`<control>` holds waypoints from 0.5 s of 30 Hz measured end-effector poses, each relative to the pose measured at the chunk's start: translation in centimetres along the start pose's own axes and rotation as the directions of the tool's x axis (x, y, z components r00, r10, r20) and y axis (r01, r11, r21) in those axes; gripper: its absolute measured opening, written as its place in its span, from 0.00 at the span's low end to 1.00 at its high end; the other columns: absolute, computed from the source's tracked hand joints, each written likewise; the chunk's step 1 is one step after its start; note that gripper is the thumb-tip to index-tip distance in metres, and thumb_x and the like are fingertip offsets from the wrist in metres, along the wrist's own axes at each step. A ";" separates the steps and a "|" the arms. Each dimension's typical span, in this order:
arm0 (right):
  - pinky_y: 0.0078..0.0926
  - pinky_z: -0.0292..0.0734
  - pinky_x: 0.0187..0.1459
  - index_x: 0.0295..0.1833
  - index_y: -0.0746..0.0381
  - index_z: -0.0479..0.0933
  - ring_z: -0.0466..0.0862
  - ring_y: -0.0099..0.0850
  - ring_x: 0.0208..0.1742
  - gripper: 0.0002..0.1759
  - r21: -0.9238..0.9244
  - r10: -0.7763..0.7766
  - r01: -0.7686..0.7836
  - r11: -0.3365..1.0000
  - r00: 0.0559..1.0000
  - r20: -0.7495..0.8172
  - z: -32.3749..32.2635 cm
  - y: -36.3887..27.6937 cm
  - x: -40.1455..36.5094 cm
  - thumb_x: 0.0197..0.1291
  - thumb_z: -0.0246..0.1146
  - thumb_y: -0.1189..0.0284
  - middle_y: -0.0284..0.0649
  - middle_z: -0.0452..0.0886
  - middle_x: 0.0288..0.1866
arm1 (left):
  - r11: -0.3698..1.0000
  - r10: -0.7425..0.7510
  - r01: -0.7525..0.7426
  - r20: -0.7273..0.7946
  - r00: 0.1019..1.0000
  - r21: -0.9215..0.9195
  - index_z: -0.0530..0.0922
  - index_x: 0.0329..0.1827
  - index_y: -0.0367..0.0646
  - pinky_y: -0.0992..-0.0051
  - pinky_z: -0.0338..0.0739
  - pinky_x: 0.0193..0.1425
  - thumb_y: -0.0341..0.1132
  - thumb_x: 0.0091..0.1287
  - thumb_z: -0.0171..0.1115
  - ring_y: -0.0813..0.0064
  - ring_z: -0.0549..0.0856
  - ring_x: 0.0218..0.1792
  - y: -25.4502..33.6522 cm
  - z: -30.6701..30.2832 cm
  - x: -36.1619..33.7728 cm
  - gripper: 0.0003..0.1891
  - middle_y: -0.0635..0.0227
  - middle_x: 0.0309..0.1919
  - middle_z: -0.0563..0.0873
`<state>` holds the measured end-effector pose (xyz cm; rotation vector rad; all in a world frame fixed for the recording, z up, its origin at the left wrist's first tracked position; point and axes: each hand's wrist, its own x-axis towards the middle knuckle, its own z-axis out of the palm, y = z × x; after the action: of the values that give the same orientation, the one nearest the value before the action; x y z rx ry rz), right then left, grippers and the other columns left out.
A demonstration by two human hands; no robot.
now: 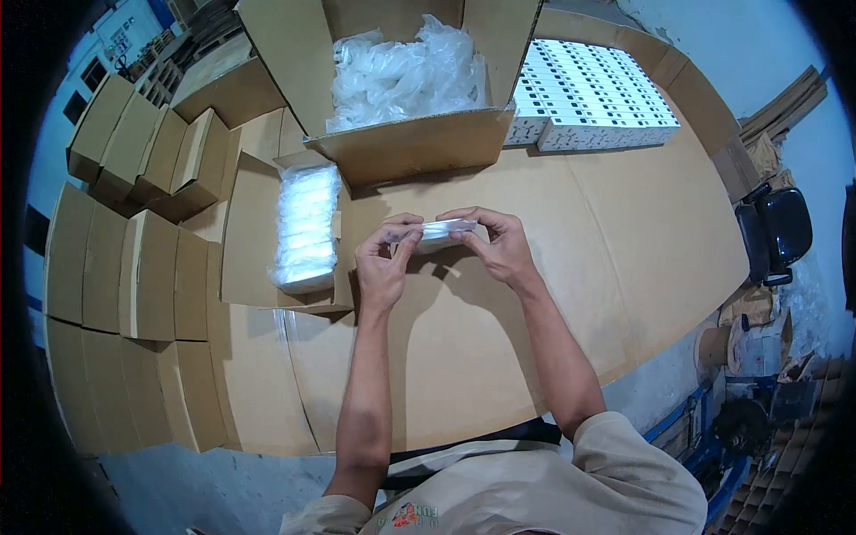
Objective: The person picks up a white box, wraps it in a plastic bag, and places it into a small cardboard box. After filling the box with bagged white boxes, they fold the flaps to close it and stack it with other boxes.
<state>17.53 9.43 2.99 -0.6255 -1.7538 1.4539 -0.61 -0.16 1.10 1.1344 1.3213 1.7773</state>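
Holding: with both hands I pinch a small plastic-wrapped packet [435, 232], level and just above the tabletop [571, 259].
Left hand: my left hand [383, 263] grips the packet's left end between thumb and fingers.
Right hand: my right hand [501, 250] grips its right end the same way; the two hands are apart, the packet bridging them.
Shirt print: red and green marks and small lettering on my beige shirt [535, 481]; I can make out what looks like "FUN", the rest is too small to read.
White boxes: close rows of small white boxes [606, 98] at the far right, dark marks on their tops and fine print on their sides, too small to read.
Small carton: an open carton [250, 236] just beside my left hand, with a row of clear-wrapped packs [308, 227] inside.
Large carton: an open carton [410, 160] beyond my hands, its near wall facing me, holding crumpled clear bags [406, 71].
Stacked cartons: brown cartons [147, 276] along the left side.
Tabletop room: bare brown surface runs from my right hand to the curved right edge, and between my forearms to the near edge; leftward, the small carton leaves my left hand little space.
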 end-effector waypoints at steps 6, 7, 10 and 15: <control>0.29 0.81 0.57 0.42 0.67 0.83 0.87 0.26 0.52 0.03 0.044 0.005 -0.003 0.999 0.999 -0.053 0.0 0.9 0.1 0.68 0.70 0.79 0.45 0.91 0.50 | 0.999 -0.023 0.021 -0.062 0.998 -0.033 0.83 0.40 0.37 0.77 0.76 0.54 0.27 0.73 0.70 0.79 0.82 0.48 -0.3 0.5 -0.1 0.04 0.62 0.48 0.88; 0.30 0.81 0.58 0.41 0.67 0.80 0.87 0.27 0.53 0.04 0.061 0.005 -0.001 0.998 0.998 -0.066 0.0 1.0 0.1 0.68 0.69 0.79 0.47 0.91 0.49 | 0.999 -0.028 0.025 -0.070 0.997 -0.042 0.81 0.39 0.38 0.77 0.76 0.54 0.27 0.73 0.70 0.80 0.82 0.48 -0.3 0.6 -0.1 0.06 0.63 0.48 0.88; 0.29 0.80 0.58 0.38 0.65 0.74 0.87 0.28 0.53 0.09 0.085 -0.005 0.013 0.996 0.996 -0.090 0.2 1.0 0.2 0.70 0.68 0.79 0.51 0.90 0.50 | 0.996 -0.026 0.017 -0.101 0.995 -0.088 0.75 0.38 0.40 0.77 0.76 0.53 0.27 0.74 0.69 0.82 0.80 0.47 -0.4 1.0 0.0 0.09 0.66 0.47 0.86; 0.25 0.80 0.54 0.39 0.62 0.69 0.85 0.25 0.52 0.12 0.088 -0.007 0.015 0.996 0.996 -0.091 0.2 2.0 0.2 0.71 0.67 0.80 0.51 0.89 0.50 | 0.996 -0.027 0.017 -0.113 0.993 -0.088 0.72 0.39 0.43 0.78 0.75 0.51 0.27 0.74 0.70 0.84 0.78 0.45 -0.6 1.1 0.1 0.11 0.70 0.47 0.84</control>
<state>17.09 9.95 1.09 -0.6246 -1.6113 1.4650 0.31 0.51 0.68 0.9796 1.3034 1.8891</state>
